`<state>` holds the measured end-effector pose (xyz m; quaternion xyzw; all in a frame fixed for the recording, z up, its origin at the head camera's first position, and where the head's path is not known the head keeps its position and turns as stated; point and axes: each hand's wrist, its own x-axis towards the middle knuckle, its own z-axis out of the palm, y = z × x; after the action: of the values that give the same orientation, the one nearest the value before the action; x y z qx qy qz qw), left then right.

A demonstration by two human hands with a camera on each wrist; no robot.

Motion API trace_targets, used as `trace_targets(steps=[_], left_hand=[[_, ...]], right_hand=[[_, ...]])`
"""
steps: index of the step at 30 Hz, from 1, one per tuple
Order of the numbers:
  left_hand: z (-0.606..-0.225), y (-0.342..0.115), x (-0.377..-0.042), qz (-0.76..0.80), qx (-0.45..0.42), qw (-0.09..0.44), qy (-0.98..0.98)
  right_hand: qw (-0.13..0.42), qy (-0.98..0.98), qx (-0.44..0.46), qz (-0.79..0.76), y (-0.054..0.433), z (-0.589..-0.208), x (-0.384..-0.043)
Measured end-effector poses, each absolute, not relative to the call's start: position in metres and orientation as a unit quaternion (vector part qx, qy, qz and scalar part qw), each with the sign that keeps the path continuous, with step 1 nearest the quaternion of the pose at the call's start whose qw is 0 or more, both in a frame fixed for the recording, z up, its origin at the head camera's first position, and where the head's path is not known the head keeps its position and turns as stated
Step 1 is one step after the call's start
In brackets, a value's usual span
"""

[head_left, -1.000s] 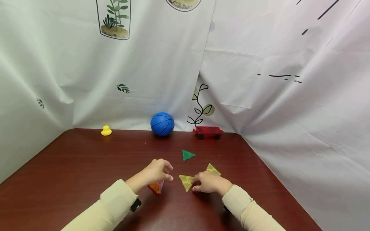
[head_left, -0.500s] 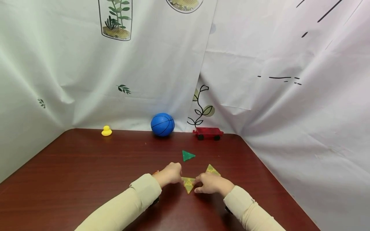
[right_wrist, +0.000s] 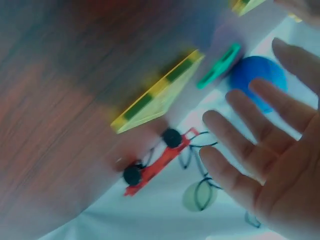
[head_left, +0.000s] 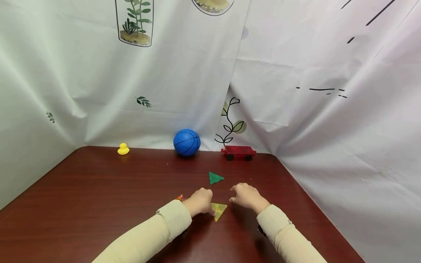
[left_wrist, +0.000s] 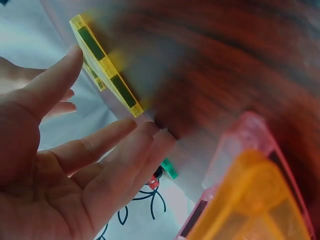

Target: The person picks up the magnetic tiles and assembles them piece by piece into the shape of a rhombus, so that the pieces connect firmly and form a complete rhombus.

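My left hand holds a yellow see-through magnetic triangle tile by its left side. In the left wrist view, the thumb lies against the tile's rim and the index fingertip is at its far corner. My right hand hovers over the table, fingers loosely extended and holding nothing. Below it, a second yellow triangle tile shows in the right wrist view but is hidden in the head view. A green triangle tile lies flat beyond both hands.
Orange and pink tiles stand together by my left wrist, mostly hidden from the head view. At the back of the brown table are a yellow rubber duck, a blue ball and a red toy wagon. White printed cloth hangs behind.
My left hand has come right, off the orange and pink tiles, to the yellow tile. My right hand has let go of that tile and moved over the second one. The held tile has turned slightly.
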<state>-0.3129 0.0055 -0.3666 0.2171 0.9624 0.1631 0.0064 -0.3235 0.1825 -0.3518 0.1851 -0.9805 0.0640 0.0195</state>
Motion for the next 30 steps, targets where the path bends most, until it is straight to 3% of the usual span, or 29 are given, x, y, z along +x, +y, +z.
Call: trace_targets(steps=[10,15,30], left_hand=[[-0.368,0.009,-0.315,0.147,0.208,0.004,0.967],[-0.369,0.010,-0.316,0.145,0.207,0.007,0.967],[-0.369,0.010,-0.316,0.139,0.213,-0.004,0.967]], right_hand=[[-0.037,-0.999,0.029,0.010,0.192,-0.364,-0.355],[-0.063,-0.998,0.016,0.004,0.191,-0.366,-0.360],[-0.061,-0.990,0.026,0.121,0.195,-0.364,-0.365]])
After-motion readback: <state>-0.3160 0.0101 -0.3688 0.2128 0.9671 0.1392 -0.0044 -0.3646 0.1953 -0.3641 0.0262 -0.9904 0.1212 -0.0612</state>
